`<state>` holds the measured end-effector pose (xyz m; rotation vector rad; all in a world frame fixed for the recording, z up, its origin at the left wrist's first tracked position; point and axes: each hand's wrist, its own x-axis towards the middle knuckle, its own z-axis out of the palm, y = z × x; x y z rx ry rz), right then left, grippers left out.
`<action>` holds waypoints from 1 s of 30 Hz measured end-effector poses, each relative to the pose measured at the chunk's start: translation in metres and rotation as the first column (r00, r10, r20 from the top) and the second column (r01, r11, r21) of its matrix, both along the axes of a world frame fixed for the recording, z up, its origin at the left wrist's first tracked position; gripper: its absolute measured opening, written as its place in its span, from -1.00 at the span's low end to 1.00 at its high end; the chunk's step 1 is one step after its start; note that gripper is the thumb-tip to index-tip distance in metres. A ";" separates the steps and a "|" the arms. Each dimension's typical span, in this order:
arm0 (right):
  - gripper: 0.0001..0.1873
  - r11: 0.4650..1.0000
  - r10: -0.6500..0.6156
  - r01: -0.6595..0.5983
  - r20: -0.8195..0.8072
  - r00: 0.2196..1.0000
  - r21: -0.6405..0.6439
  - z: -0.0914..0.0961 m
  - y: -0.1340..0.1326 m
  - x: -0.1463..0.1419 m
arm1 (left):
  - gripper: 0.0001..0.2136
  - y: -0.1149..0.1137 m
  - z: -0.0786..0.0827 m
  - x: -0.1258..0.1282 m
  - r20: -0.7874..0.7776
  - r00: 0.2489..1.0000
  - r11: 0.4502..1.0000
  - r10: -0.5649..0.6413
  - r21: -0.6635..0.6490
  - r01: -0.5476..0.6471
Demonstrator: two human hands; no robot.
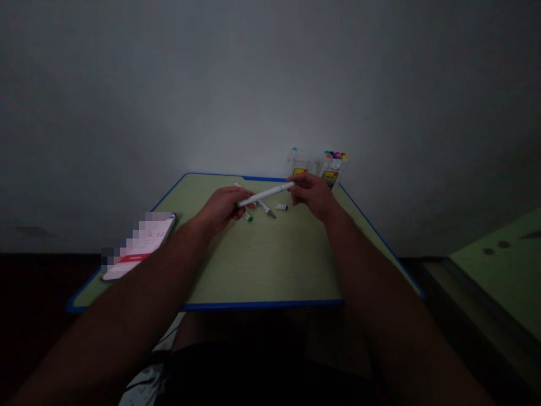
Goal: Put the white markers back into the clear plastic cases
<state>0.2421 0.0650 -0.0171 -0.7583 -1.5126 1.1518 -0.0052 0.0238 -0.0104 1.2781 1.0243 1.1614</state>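
Note:
A white marker (266, 194) with a green end is held between my two hands above the table. My left hand (224, 207) grips its left end, and the fingers of my right hand (311, 193) pinch the green-tipped right end. Below it, an uncapped marker with a grey tip (266, 210) lies on the table, partly hidden by the held one. A loose white cap (282, 207) rests to the right of that tip. Close under my left hand lies another marker with a green end (248, 217), mostly covered by the fingers.
The table (262, 265) has a blue edge and stands against a grey wall. At its back right are a clear case (305, 160) with a blue-ended marker and a second case (332, 172) full of colourful markers. A phone (146, 248) lies at the left edge.

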 end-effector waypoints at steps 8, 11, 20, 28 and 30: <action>-0.63 0.995 -0.098 0.098 -0.027 0.995 -0.018 0.000 0.002 0.004 | -0.86 0.004 0.000 0.000 0.065 0.991 0.994 0.113 -0.015 -0.112; -0.63 0.992 -0.120 0.119 -0.029 0.992 -0.040 0.001 0.001 0.005 | -0.87 0.003 0.001 0.000 0.086 0.986 0.990 0.141 -0.034 -0.138; -0.63 0.980 -0.163 0.162 0.001 0.987 -0.115 0.000 0.002 0.003 | -0.89 0.003 -0.001 0.001 0.132 0.975 0.983 0.181 -0.040 -0.177; -0.87 0.949 -0.168 0.194 0.125 0.978 -0.249 -0.007 0.004 -0.002 | -0.74 -0.006 0.004 0.008 0.255 0.963 0.988 0.089 0.099 -0.117; -0.90 0.937 -0.145 0.184 0.147 0.978 -0.298 -0.008 0.003 -0.004 | -0.69 -0.010 0.004 0.010 0.289 0.957 0.991 0.002 0.131 -0.041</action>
